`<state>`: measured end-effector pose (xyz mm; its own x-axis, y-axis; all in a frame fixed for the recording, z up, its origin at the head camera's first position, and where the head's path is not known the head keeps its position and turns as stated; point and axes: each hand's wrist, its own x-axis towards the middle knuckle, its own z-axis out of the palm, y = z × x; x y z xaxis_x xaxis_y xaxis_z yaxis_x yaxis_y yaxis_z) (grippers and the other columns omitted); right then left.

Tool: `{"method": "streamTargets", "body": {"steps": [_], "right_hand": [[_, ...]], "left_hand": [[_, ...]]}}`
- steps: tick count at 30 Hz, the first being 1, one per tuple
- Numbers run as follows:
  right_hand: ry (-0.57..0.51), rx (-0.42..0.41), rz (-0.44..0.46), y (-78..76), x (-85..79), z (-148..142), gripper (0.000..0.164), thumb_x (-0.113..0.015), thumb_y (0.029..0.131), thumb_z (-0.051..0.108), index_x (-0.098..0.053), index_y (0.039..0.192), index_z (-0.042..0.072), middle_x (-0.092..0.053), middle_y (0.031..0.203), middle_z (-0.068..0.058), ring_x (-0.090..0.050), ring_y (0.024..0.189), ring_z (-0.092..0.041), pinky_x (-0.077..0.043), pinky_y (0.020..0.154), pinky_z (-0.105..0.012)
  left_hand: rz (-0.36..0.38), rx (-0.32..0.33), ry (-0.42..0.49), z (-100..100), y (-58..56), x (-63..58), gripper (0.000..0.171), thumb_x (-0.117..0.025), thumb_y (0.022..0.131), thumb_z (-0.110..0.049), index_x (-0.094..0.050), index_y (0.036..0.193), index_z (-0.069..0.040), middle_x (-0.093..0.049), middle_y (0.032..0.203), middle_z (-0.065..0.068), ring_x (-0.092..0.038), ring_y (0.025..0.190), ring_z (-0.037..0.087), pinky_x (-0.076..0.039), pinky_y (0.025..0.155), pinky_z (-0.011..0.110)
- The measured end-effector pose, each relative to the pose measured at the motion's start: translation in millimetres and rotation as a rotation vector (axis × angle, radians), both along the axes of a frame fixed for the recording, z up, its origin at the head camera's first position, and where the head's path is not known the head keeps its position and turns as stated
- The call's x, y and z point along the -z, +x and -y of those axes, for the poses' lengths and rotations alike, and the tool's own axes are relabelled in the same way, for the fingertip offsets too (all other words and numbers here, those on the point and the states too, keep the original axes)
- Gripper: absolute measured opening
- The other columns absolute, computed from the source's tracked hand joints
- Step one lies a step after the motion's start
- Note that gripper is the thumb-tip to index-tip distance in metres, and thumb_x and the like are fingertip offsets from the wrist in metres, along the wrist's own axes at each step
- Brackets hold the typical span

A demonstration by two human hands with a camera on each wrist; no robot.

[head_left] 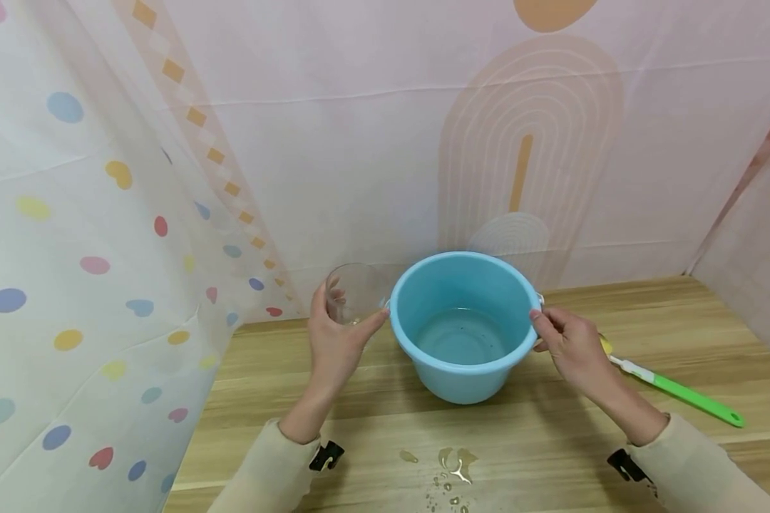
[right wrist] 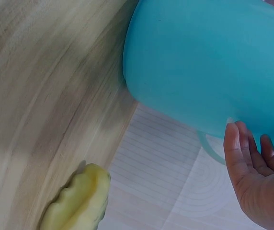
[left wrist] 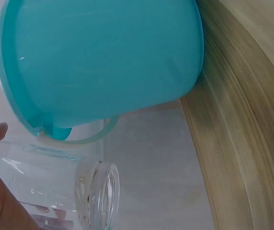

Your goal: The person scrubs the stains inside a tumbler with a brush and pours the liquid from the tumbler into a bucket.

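My left hand (head_left: 335, 349) holds a clear glass cup (head_left: 362, 291), fingers and thumb spread around it, the thumb tip right at the bucket's rim. Dark specks show near the thick base of the cup (left wrist: 95, 191) in the left wrist view. A light blue bucket (head_left: 460, 385) stands on the wooden table to the right of the cup, with shallow water (head_left: 462, 338) and a few dark bits in its bottom. At the bucket's right side, my right hand (head_left: 574, 345) grips the rim, thumb on top and fingers beneath against the wall.
Right of the bucket lies a sponge brush with a green handle (head_left: 693, 399); its yellow sponge head (right wrist: 79, 197) is partly behind the right hand in the head view. Spilled water (head_left: 458, 463) wets the table in front. Patterned cloth (head_left: 334, 171) hangs behind and at the sides.
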<state>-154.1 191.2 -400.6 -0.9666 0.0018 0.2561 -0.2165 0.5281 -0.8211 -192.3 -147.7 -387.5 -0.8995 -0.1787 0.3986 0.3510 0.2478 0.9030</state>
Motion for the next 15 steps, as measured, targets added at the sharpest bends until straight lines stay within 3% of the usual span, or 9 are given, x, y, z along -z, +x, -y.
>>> {"method": "streamTargets", "body": {"steps": [6, 10, 15], "right_hand": [[-0.007, -0.003, 0.008, -0.9, 0.5, 1.1, 0.039, -0.051, 0.113, 0.026, -0.069, 0.114, -0.008, -0.074, 0.1, -0.022, -0.075, 0.081, -0.029, -0.06, 0.067, -0.026], [-0.011, 0.0, 0.012, -1.5, 0.5, 2.4, 0.039, -0.051, 0.113, 0.027, -0.069, 0.114, -0.008, -0.074, 0.101, -0.022, -0.075, 0.081, -0.028, -0.06, 0.068, -0.026], [-0.014, 0.004, 0.008, -1.1, 0.6, 2.7, 0.038, -0.051, 0.112, 0.026, -0.069, 0.113, -0.008, -0.074, 0.1, -0.021, -0.075, 0.081, -0.029, -0.06, 0.067, -0.025]], "left_hand": [[0.009, -0.024, -0.018, -4.9, -1.1, 1.0, 0.101, -0.097, 0.076, -0.024, -0.04, 0.158, -0.007, -0.048, 0.148, 0.015, -0.042, 0.139, 0.035, -0.035, 0.113, 0.063], [0.0, -0.03, -0.02, -6.0, -1.7, 0.6, 0.104, -0.097, 0.076, -0.022, -0.037, 0.159, -0.005, -0.043, 0.154, 0.02, -0.041, 0.143, 0.033, -0.034, 0.118, 0.059], [-0.037, -0.062, -0.046, -9.1, -4.1, 0.9, 0.096, -0.097, 0.074, -0.019, -0.045, 0.154, -0.007, -0.046, 0.149, 0.019, -0.043, 0.141, 0.032, -0.034, 0.119, 0.055]]}}
